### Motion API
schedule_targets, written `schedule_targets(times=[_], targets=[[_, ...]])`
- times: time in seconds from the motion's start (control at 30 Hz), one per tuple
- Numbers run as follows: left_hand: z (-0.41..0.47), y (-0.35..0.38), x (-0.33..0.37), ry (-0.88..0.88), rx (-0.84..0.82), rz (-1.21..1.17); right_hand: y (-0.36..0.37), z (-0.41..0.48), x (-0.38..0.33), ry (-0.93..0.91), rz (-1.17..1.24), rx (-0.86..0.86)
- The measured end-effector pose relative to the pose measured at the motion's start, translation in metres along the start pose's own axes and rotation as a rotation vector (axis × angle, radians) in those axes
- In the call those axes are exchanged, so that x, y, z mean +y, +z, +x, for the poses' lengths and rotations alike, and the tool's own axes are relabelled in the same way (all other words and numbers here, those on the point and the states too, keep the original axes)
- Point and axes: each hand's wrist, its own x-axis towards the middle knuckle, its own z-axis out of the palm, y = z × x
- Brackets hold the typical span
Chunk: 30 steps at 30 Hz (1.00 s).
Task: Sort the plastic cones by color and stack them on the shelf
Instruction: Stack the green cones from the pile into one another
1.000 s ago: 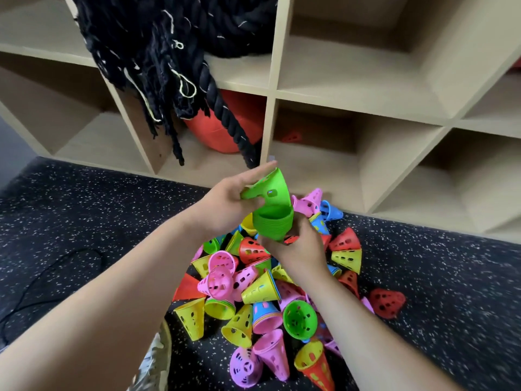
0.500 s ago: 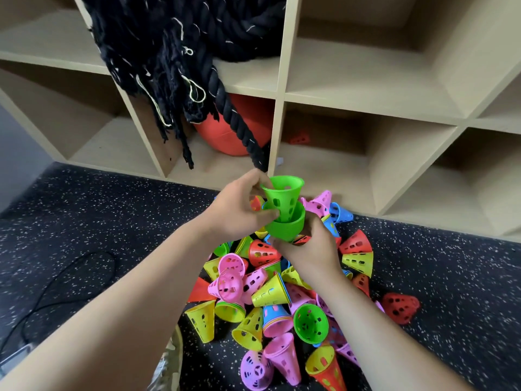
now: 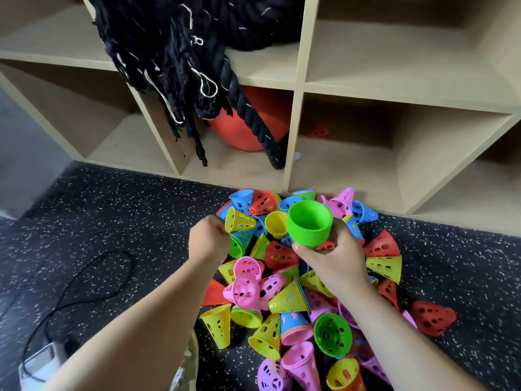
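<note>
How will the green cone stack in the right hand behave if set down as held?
Probably light: the right hand holds the green stack up from below with its fingers alone. Likely stiff, since the rims nest tightly. Set down narrow end first, as held, it would probably tip over.

Green cone stack (image 3: pixel 310 225) in right hand (image 3: pixel 337 263)

The left hand (image 3: pixel 209 244) is blurring, hiding whether its fingers are pinching anything; under the right hand (image 3: pixel 337 263) fingers, the green cone stack (image 3: pixel 310 224) is losing its narrow end.
</note>
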Motion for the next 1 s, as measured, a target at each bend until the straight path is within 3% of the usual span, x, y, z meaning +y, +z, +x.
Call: schedule_targets(times=[0.07, 0.2, 0.37, 0.7, 1.0], targets=[[0.000, 0.018, -0.014, -0.061, -0.097, 0.004, 0.000, 0.006, 0.004, 0.018, 0.003, 0.000], [0.003, 0.047, -0.017, -0.336, -0.223, -0.271, 0.003, 0.018, 0.011, 0.041, 0.013, 0.008], [0.010, 0.057, -0.012, -0.377, -0.176, -0.302, 0.007, 0.024, 0.014, 0.052, 0.014, -0.001], [-0.012, 0.022, -0.008, 0.005, 0.059, -0.063, 0.010, 0.016, 0.007, 0.038, -0.013, 0.005], [-0.045, -0.025, 0.017, 0.425, 0.384, -0.195, 0.000, -0.007, 0.000, 0.028, 0.000, 0.025]])
